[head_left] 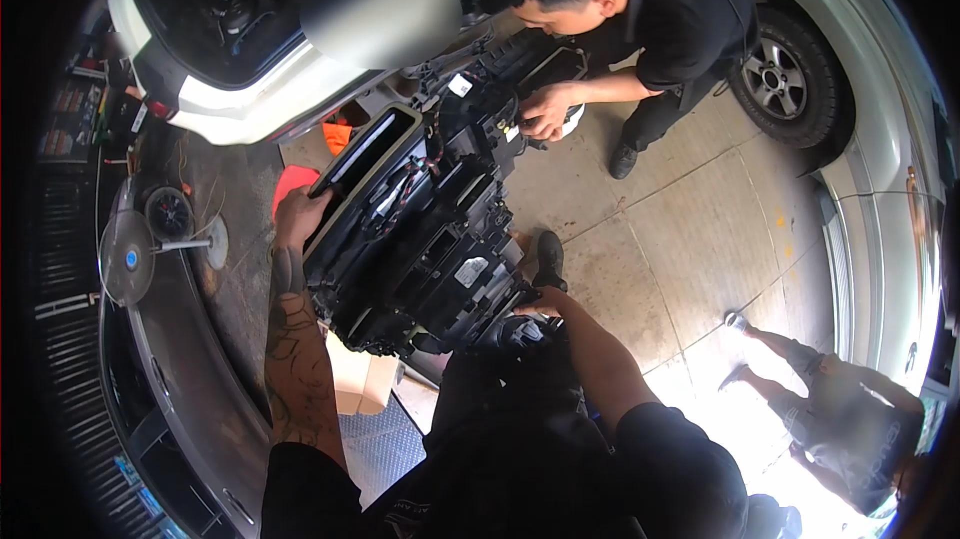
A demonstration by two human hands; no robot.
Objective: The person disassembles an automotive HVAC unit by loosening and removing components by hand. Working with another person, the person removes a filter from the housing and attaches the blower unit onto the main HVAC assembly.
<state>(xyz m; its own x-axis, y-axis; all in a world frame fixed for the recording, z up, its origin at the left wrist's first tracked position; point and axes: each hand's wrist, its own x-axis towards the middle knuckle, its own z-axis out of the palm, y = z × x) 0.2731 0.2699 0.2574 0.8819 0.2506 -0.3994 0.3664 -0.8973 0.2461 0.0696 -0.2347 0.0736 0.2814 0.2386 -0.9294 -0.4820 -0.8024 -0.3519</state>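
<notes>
A large black car dashboard assembly (440,229), with loose wires and ducts showing, is held up in front of my body. My left hand (303,214) grips its left edge beside a long rectangular opening. Low on the near right side, my right hand (545,303) is closed on the assembly's edge, its fingers partly hidden. At the far end a co-worker in dark clothes (690,14) bends over and has a hand (548,111) on the assembly.
A white car (240,99) stands at the upper left, another with a wheel (785,79) at the right. A fan (128,257) and a dark car (190,359) are on the left. An open cardboard box (360,376) lies below. Another person (850,419) is at lower right.
</notes>
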